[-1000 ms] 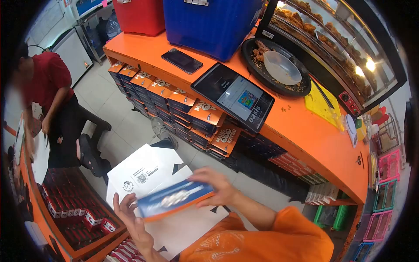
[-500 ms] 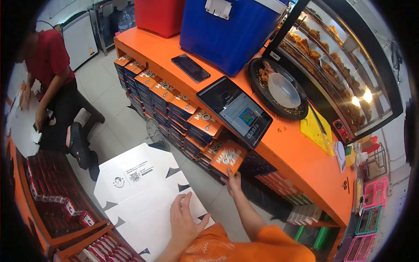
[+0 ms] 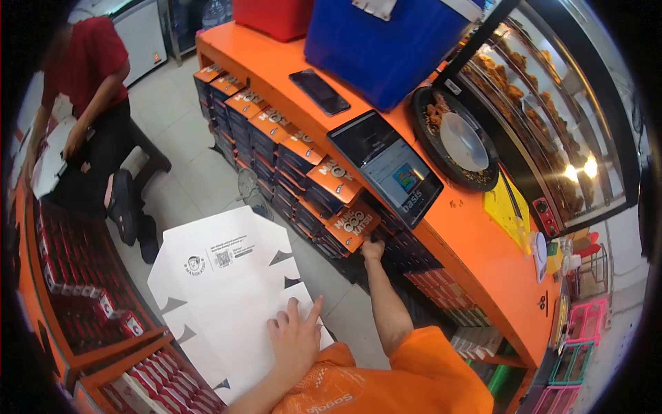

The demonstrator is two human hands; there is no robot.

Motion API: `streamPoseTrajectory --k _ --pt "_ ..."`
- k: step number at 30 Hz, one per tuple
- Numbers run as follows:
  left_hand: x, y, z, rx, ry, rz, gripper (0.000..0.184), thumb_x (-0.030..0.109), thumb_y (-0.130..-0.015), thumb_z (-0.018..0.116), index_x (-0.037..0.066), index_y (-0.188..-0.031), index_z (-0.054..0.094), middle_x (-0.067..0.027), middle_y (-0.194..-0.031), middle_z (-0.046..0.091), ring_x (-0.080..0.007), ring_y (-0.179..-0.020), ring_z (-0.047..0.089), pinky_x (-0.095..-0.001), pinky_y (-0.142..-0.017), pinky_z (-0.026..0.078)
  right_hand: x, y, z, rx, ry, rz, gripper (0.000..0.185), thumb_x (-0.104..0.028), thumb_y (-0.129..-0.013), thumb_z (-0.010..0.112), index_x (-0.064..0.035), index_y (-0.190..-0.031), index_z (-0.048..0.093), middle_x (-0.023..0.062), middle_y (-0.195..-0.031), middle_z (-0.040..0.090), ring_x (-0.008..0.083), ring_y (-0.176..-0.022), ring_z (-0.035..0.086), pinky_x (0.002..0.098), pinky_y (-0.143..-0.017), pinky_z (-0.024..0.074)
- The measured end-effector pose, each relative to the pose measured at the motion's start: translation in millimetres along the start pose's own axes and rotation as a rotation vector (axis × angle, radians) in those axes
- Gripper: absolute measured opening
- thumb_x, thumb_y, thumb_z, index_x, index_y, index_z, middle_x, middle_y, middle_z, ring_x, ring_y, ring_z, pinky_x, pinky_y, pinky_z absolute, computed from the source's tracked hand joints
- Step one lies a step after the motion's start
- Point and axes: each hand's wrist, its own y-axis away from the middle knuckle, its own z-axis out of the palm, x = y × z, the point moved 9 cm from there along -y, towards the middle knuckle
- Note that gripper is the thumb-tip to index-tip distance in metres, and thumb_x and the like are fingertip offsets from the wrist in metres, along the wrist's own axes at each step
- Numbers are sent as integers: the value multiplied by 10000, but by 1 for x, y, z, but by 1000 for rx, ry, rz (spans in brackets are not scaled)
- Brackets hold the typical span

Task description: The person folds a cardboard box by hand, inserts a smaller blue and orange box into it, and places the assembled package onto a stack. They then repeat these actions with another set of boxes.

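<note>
Cardboard sheet [image 3: 224, 303], white, flat, matte, notched

A blue cooler box [image 3: 386, 62] and a red container [image 3: 272, 17] stood on the orange tabletop [image 3: 486, 265], with a dark phone [image 3: 319, 92] lying beside the cooler. A tablet [image 3: 386, 168] with a lit screen rested at the tabletop's edge. Near it, a round black tray [image 3: 441, 163] held fried pieces [image 3: 436, 112] and a translucent bowl [image 3: 463, 141]. Past the tray stood a lit display case [image 3: 502, 155] of fried food. A yellow board [image 3: 499, 212] lay alongside; scissors [image 3: 543, 302] lay well apart from it. Across the tiled floor [image 3: 155, 131] was a person in a red shirt [image 3: 96, 58].
</note>
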Motion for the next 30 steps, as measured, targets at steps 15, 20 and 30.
streamPoseTrajectory --k 15,20,30 --pt "-32 3 -20 80 412 -52 424 210 -738 724 104 -1115 561 -116 -994 524 -290 -871 573 -430 -770 467 -128 125 17 -367 615 -402 275 -247 -888 597 -52 -1068 668 164 -919 707 315 -911 684 381 -793 522" --pt "-49 13 -21 -29 786 -207 533 155 -777 733 71 -1238 479 -140 -1003 576 -288 -824 636 -397 -704 535 -251 187 22 -482 91 -780 331 -209 -882 641 -43 -1168 621 139 -961 704 224 -803 676 351 -769 523" --pt "-90 45 2 -165 1216 -388 312 65 -864 689 -39 -1145 603 -116 -947 683 -148 -801 656 -287 -702 544 -243 161 57 -519 174 -796 217 -185 -899 641 -5 -1014 676 91 -796 674 152 -742 645 304 -690 522"
